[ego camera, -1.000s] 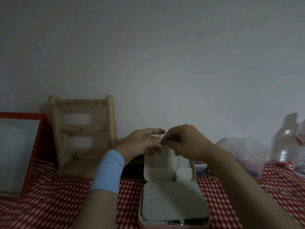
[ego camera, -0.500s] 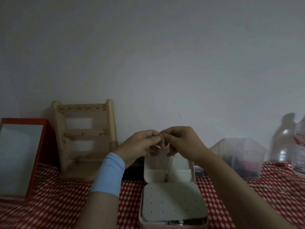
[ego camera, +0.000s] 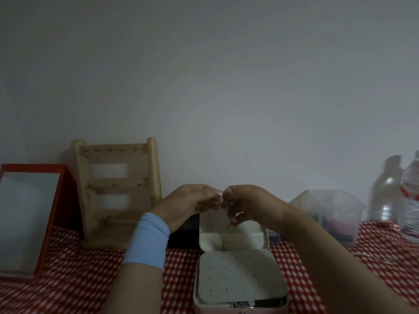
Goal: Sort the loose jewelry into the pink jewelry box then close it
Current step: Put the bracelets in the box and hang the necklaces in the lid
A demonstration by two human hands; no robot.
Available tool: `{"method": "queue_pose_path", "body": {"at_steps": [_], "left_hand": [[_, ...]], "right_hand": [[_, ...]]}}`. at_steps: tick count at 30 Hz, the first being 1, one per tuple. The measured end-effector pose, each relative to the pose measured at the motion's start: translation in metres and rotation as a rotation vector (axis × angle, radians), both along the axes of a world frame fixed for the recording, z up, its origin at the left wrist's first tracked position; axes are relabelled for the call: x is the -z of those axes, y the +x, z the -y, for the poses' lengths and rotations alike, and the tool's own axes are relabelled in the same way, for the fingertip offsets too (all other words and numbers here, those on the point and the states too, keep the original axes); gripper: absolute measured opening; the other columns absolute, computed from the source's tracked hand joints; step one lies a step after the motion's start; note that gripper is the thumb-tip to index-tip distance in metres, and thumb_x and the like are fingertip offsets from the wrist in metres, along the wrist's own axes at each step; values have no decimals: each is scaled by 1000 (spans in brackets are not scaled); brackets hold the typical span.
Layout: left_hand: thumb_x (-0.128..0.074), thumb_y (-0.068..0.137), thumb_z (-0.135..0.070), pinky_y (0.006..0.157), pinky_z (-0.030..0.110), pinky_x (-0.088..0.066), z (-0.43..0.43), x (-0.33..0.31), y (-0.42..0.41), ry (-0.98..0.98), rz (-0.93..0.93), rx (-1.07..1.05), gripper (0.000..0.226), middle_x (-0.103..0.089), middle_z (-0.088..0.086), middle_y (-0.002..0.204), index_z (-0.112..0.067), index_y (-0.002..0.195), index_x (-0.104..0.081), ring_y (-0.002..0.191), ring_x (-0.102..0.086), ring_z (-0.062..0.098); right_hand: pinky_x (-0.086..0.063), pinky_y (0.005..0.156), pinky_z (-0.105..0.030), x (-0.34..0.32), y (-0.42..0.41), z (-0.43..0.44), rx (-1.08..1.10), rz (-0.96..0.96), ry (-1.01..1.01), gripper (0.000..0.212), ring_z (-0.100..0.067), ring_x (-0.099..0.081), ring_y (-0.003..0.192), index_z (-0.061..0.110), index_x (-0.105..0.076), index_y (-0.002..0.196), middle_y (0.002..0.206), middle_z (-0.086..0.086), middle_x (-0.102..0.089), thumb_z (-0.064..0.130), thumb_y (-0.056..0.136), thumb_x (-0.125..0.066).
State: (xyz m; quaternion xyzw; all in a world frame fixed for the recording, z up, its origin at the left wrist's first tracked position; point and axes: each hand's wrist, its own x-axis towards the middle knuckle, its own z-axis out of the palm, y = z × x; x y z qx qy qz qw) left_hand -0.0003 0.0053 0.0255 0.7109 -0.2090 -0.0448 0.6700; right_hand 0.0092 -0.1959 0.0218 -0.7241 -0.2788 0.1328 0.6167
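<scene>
**One necklace held over the open box**

Both hands meet above the pink jewelry box (ego camera: 240,308), which sits open on the table (ego camera: 79,279) with its lid (ego camera: 208,241) upright. The left hand (ego camera: 188,205) and right hand (ego camera: 247,205) have their fingers curled and pinch one necklace (ego camera: 229,233) at its top. The chain hangs nearly vertical in front of the lid's inside, leaning slightly left, and its single pendant (ego camera: 224,245) points down, just above the white perforated insert (ego camera: 240,277). Behind stand one wooden jewelry stand (ego camera: 118,191), one red-framed mirror (ego camera: 29,220) and one clear container (ego camera: 328,211).
</scene>
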Motion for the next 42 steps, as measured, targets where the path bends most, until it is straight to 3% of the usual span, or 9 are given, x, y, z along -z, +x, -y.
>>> {"method": "queue_pose_path", "body": {"at_steps": [4,8,12,15,19,22,29,37,42], "left_hand": [[-64,79,-22,95,41,-46,-1,6,4,-121,-91,57,15,-72,9,89,-15,75,-76,84,-64,21],[-64,87,-19,86,38,-49,-3,7,7,-141,-90,-67,10,-73,6,89,-12,86,-71,76,-64,18],[-70,88,-20,70,28,-56,2,7,8,16,22,-351,12,-77,4,87,-9,91,-75,68,-64,14],[-73,85,-27,58,22,-50,0,12,15,260,148,-492,12,-75,-2,72,-17,80,-78,60,-63,6],[-69,85,-43,67,26,-56,-4,19,25,643,165,-529,30,-72,-6,64,-19,68,-77,56,-64,10],[-66,84,-52,64,27,-57,3,24,29,825,205,-603,40,-69,-10,57,-20,61,-74,57,-66,11],[-58,85,-46,63,30,-55,20,28,30,961,254,-680,42,-72,1,66,-12,67,-74,62,-68,20],[-56,85,-35,54,24,-48,29,32,33,990,218,-768,32,-70,-1,66,-13,65,-69,60,-65,19],[-59,83,-38,61,26,-50,27,28,33,1080,136,-686,28,-71,1,73,-15,72,-71,67,-66,21]], "right_hand": [[-53,84,-45,3,3,-2,20,63,-9,26,-29,-57,83,7,-64,93,87,-9,-61,27,98,-50],[-55,75,-44,1,8,-2,214,26,106,22,-32,-61,72,6,-66,86,86,-15,-65,21,100,-59],[-60,63,-36,9,9,-9,397,66,-83,20,-27,-69,62,5,-71,91,79,-10,-74,23,98,-64],[-63,60,-38,16,10,-15,518,118,-203,17,-30,-72,61,9,-73,91,73,-6,-76,23,96,-66],[-62,53,-34,22,13,-16,619,142,-331,28,-25,-72,56,8,-74,84,68,-3,-76,32,97,-65],[-60,50,-29,27,16,-20,698,196,-433,46,-17,-66,48,10,-75,78,60,1,-73,45,100,-56],[-64,68,-42,42,32,-20,882,277,-567,61,-24,-72,59,10,-76,69,64,-5,-74,62,91,-52],[-63,67,-38,42,33,-23,881,310,-581,55,-23,-69,59,3,-74,72,67,-10,-73,50,94,-55],[-63,61,-33,39,32,-19,730,225,-719,23,-23,-69,57,2,-70,81,66,-10,-70,23,87,-64]]}}
